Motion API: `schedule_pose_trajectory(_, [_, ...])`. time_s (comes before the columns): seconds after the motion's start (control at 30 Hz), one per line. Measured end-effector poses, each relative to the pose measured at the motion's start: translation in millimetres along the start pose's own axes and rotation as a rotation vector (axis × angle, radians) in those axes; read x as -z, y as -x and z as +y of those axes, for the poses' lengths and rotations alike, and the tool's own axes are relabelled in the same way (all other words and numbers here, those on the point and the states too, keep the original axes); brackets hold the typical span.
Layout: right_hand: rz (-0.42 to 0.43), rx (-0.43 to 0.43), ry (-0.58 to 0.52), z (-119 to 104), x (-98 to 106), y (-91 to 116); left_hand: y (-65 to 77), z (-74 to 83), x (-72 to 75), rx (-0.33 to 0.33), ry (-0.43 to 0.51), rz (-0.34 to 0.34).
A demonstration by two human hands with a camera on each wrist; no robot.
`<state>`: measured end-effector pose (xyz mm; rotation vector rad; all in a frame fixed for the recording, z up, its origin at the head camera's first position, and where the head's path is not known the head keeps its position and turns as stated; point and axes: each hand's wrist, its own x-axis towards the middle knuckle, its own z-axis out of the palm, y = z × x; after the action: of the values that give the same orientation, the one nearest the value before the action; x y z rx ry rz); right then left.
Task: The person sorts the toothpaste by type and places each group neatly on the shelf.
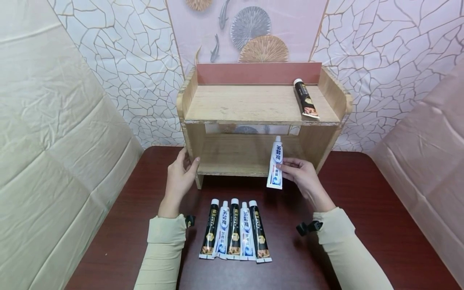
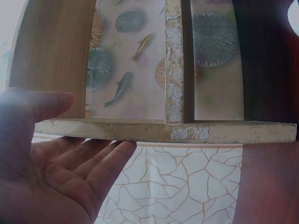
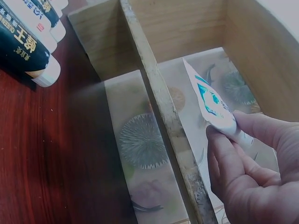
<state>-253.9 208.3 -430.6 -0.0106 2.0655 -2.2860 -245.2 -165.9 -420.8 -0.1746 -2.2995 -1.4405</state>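
Observation:
A white toothpaste tube with blue print stands tilted, cap up, before the lower shelf opening. My right hand pinches it by its right edge between thumb and fingers; the right wrist view shows the same tube over the compartment. At the left, my left hand holds the side panel of the wooden shelf unit, thumb on the inner side and fingers on the outer. On the upper board, toward the right, lies a black toothpaste tube, its cap to the back.
Several toothpaste tubes, black and white by turns, lie in a row on the dark red table in front of the unit, caps toward it. A patterned wall rises behind; draped cloth hangs at the sides.

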Motion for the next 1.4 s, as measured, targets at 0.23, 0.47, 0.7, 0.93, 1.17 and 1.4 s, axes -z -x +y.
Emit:
schedule_pose_trajectory(0.23, [0.010, 0.011, 0.000, 1, 1, -6, 0.6, 0.3, 0.5, 0.004, 0.002, -0.006])
schedule_pose_trajectory(0.47, [0.016, 0.012, -0.003, 1, 1, -9, 0.2, -0.7, 0.0, 0.004, 0.008, -0.005])
schedule_pose_trajectory(0.7, [0.024, 0.016, 0.001, 3, 3, -12, 0.3, -0.9, -0.7, 0.001, 0.013, 0.001])
schedule_pose_trajectory(0.93, [0.039, 0.012, 0.033, 4, 4, -15, -0.5, -0.8, -0.7, -0.003, 0.012, -0.001])
schedule_pose_trajectory(1.17, [0.060, 0.003, 0.044, 4, 6, -20, -0.4, -0.6, -1.2, -0.011, 0.012, 0.001])
schedule_pose_trajectory(1.4, [0.111, -0.021, 0.112, 0, 3, -26, -0.3, -1.5, -1.4, -0.012, 0.008, 0.007])
